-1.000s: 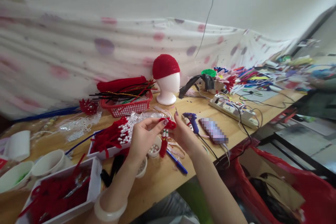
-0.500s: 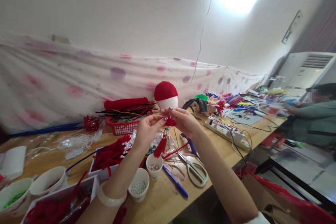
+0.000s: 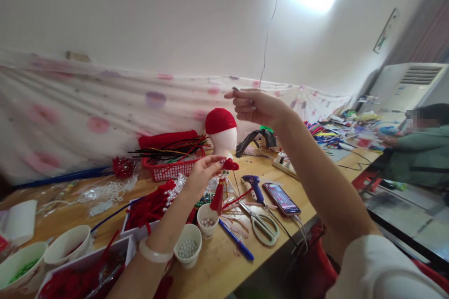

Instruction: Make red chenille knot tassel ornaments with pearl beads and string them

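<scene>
My left hand [image 3: 202, 175] pinches a small red ornament [image 3: 229, 165] with a red tassel [image 3: 217, 196] dangling below it, held above the wooden table [image 3: 217, 261]. My right hand [image 3: 256, 107] is raised high above it, fingers curled and pinched as if on a thin thread, which I cannot make out. Under the tassel stand two small white cups of pearl beads [image 3: 188, 248]. A white foam head with a red knit cap [image 3: 220, 120] stands behind.
Scissors [image 3: 264, 226], a blue pen [image 3: 236, 242], a blue glue gun [image 3: 255, 187] and a phone [image 3: 281, 198] lie right of the cups. A red basket of pipe cleaners [image 3: 170, 168] and white trays of red pieces [image 3: 140, 215] sit left. Another person [image 3: 414, 154] sits at far right.
My right hand left the ornament and rose well above it. My left hand keeps the ornament at about the same height. The view tilted upward between the first frame and the later ones.
</scene>
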The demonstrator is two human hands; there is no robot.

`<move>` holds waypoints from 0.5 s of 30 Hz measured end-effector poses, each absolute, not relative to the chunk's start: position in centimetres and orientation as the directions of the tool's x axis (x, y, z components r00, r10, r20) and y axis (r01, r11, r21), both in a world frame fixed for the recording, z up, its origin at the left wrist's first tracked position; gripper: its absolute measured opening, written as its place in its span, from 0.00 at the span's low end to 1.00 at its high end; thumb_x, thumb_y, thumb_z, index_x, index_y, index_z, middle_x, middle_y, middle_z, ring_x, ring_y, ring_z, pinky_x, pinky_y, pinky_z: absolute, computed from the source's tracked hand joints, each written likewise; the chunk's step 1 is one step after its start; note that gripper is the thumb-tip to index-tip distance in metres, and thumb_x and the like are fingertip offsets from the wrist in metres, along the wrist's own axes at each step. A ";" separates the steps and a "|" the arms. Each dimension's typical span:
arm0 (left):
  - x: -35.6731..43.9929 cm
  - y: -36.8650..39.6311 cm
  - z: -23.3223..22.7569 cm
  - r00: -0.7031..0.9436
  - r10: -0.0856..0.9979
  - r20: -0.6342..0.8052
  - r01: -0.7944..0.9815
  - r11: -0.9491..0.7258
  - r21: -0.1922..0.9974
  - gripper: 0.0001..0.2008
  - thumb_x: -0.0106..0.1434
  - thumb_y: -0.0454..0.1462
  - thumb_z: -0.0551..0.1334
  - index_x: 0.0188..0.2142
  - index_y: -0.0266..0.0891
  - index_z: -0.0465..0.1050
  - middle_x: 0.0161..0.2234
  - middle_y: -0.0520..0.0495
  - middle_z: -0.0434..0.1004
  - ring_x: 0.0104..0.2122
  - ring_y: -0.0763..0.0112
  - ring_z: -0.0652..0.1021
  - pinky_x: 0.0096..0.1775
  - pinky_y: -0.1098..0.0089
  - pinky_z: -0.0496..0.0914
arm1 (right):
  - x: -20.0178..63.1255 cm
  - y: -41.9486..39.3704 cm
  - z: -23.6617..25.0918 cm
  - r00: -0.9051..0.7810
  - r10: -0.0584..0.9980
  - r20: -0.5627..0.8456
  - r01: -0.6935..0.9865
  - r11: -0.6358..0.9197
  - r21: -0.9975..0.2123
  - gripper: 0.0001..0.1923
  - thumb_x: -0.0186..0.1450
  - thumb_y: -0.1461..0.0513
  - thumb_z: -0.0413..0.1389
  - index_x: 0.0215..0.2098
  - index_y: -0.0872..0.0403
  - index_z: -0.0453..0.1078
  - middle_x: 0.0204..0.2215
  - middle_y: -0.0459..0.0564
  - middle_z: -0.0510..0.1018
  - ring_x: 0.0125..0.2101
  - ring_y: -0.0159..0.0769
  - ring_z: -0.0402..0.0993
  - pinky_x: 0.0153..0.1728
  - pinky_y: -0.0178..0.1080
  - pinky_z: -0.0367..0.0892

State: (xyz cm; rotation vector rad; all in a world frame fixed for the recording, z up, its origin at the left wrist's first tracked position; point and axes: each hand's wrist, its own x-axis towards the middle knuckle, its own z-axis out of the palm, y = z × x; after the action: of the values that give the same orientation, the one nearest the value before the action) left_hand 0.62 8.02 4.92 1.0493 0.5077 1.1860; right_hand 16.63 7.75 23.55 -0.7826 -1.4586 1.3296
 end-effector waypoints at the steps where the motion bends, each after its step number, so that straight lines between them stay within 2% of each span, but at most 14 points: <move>1: 0.8 8.1 5.2 0.393 0.901 0.185 -0.485 0.033 0.874 0.14 0.51 0.39 0.76 0.35 0.36 0.80 0.34 0.44 0.86 0.35 0.65 0.83 0.41 0.66 0.71 | 16.8 7.8 24.4 -0.323 0.915 0.242 -0.123 0.213 -0.969 0.09 0.70 0.66 0.57 0.31 0.60 0.74 0.14 0.34 0.53 0.14 0.19 0.46 0.15 0.25 0.49; 7: 3.4 8.3 6.6 0.626 0.766 0.144 -0.381 0.140 0.914 0.18 0.61 0.49 0.69 0.39 0.35 0.82 0.33 0.39 0.86 0.33 0.62 0.83 0.38 0.65 0.70 | 17.8 8.4 28.5 -0.328 0.915 0.236 0.002 0.250 -0.968 0.19 0.76 0.67 0.46 0.29 0.61 0.70 0.15 0.33 0.49 0.14 0.16 0.44 0.16 0.23 0.46; 9: 4.3 8.4 6.6 0.651 0.746 0.140 -0.373 0.154 0.915 0.20 0.63 0.51 0.65 0.38 0.36 0.82 0.33 0.38 0.86 0.36 0.59 0.83 0.39 0.63 0.70 | 18.8 8.9 29.6 -0.330 0.896 0.296 0.066 0.335 -0.940 0.20 0.76 0.63 0.47 0.29 0.60 0.70 0.15 0.34 0.52 0.14 0.16 0.49 0.18 0.22 0.54; 11: 5.0 8.4 6.5 0.650 0.745 0.147 -0.382 0.154 0.911 0.21 0.64 0.53 0.63 0.38 0.37 0.82 0.35 0.38 0.86 0.40 0.56 0.83 0.43 0.61 0.70 | 19.9 9.3 30.6 -0.373 0.872 0.316 0.187 0.404 -0.895 0.24 0.75 0.54 0.49 0.25 0.58 0.68 0.14 0.35 0.57 0.16 0.19 0.56 0.23 0.26 0.67; 13: 5.4 8.6 6.3 0.629 0.761 0.160 -0.397 0.137 0.908 0.21 0.65 0.54 0.61 0.39 0.39 0.81 0.38 0.39 0.86 0.46 0.54 0.82 0.47 0.59 0.69 | 21.0 9.6 31.6 -0.419 0.866 0.275 0.307 0.420 -0.854 0.35 0.75 0.47 0.37 0.17 0.58 0.58 0.14 0.35 0.57 0.18 0.17 0.60 0.29 0.30 0.69; 15: 5.6 8.9 6.1 0.598 0.783 0.171 -0.406 0.112 0.907 0.21 0.65 0.53 0.61 0.41 0.40 0.81 0.42 0.39 0.86 0.50 0.53 0.80 0.51 0.57 0.67 | 21.8 9.7 32.5 -0.412 0.884 0.223 0.388 0.392 -0.834 0.39 0.74 0.45 0.24 0.13 0.58 0.47 0.12 0.36 0.52 0.16 0.15 0.56 0.25 0.30 0.65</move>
State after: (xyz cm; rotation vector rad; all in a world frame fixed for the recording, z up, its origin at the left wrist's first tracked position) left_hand 5.58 8.89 6.13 1.1576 0.3963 0.9067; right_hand 21.76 9.73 32.54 -1.0871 -1.9723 0.9322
